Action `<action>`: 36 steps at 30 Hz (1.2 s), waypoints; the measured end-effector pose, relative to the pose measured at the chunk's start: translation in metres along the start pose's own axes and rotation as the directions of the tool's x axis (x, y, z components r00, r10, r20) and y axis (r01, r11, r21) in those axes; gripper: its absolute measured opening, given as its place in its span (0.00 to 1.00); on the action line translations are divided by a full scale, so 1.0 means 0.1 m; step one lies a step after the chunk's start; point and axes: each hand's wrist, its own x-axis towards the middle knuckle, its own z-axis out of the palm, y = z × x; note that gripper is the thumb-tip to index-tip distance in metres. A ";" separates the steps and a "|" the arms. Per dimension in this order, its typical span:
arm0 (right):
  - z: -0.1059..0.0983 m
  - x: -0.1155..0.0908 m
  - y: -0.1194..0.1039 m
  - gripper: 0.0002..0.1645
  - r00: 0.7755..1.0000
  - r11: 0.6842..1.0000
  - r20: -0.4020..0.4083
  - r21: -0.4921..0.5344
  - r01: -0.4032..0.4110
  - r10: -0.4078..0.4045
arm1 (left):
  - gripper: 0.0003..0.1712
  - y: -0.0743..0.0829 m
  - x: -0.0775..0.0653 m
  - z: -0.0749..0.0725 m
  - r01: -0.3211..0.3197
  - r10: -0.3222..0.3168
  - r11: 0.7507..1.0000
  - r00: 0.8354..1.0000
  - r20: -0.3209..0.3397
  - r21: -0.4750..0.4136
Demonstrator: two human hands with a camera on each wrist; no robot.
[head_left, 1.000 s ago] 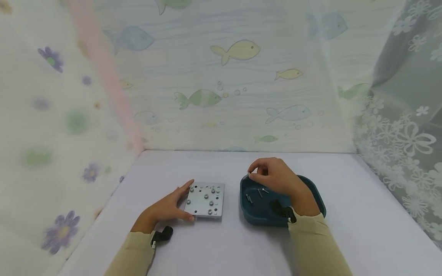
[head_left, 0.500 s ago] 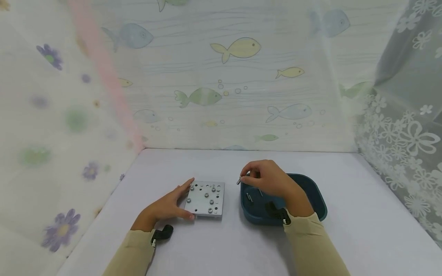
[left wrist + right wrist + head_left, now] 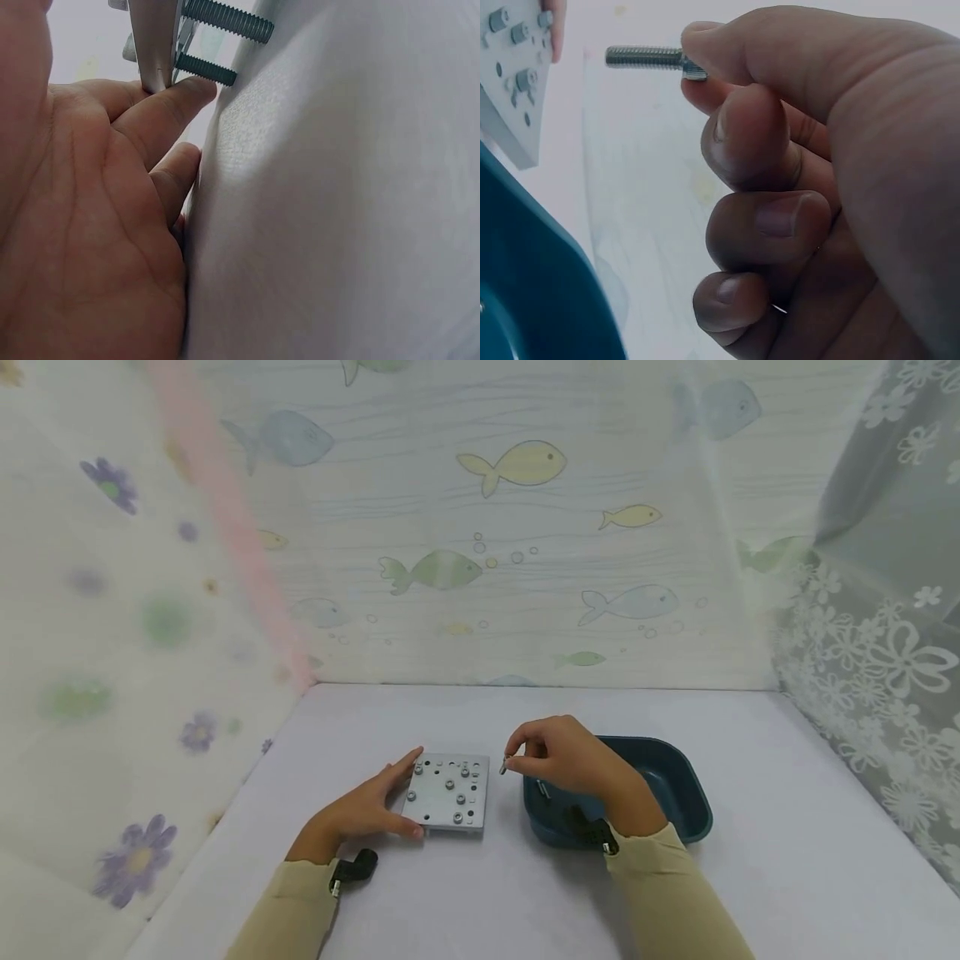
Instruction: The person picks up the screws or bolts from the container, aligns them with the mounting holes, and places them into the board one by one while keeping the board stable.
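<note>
The right hand (image 3: 573, 764) has moved left since the earlier head view, bringing a screw (image 3: 503, 766) past the blue tray (image 3: 678, 781) to just beside the metal plate (image 3: 433, 807), which the left hand (image 3: 360, 814) still grips on the desk (image 3: 465, 897) with spread fingers (image 3: 397, 767). The left wrist view has them at the plate's edge, near threaded ends (image 3: 229, 21) poking out underneath. The right wrist view shows the right fingers (image 3: 724, 49) pinching the screw by its head.

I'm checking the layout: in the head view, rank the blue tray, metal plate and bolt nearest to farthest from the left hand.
From the left hand:
1. Metal plate: touching the hand.
2. Bolt: right of the plate, held by the right hand.
3. Blue tray: farthest right.
</note>
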 end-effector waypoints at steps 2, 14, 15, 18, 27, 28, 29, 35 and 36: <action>0.02 0.02 -0.02 0.03 1.000 1.000 0.015 -0.003 -0.001 0.001 | 0.78 0.00 -0.01 0.00 -0.007 0.007 1.000 1.000 -0.003 0.009; 0.22 0.10 -0.05 0.05 0.998 1.000 0.069 -0.032 0.001 0.002 | 0.78 -0.02 0.01 0.00 -0.010 0.010 1.000 1.000 -0.010 -0.007; 0.24 0.11 -0.05 0.05 0.997 0.999 0.073 -0.039 0.000 0.003 | 0.78 -0.03 0.01 0.00 -0.018 0.018 1.000 1.000 -0.011 -0.007; 0.29 0.12 -0.05 0.06 0.996 0.999 0.087 -0.043 -0.001 0.005 | 0.79 -0.03 0.02 0.00 -0.024 0.024 1.000 1.000 -0.007 -0.013; 0.40 0.15 -0.06 0.05 0.994 0.998 0.112 -0.059 0.015 -0.008 | 0.78 -0.01 0.04 0.00 -0.011 0.011 1.000 1.000 -0.010 -0.014; 0.42 0.16 -0.06 0.05 0.993 0.998 0.118 -0.060 0.019 -0.011 | 0.78 -0.01 0.04 0.00 -0.013 0.013 1.000 1.000 -0.009 -0.018; 0.43 0.16 -0.07 0.05 0.992 0.998 0.124 -0.058 0.020 -0.013 | 0.78 -0.01 0.04 0.00 -0.014 0.014 1.000 1.000 -0.008 -0.020; 0.50 0.19 -0.09 0.03 0.988 0.998 0.151 -0.064 0.018 -0.008 | 0.78 -0.03 0.04 0.01 -0.010 0.010 1.000 1.000 -0.001 -0.022; 0.51 0.19 -0.09 0.03 0.988 0.998 0.154 -0.067 0.014 -0.004 | 0.78 -0.03 0.04 0.01 -0.008 0.008 1.000 1.000 -0.002 -0.021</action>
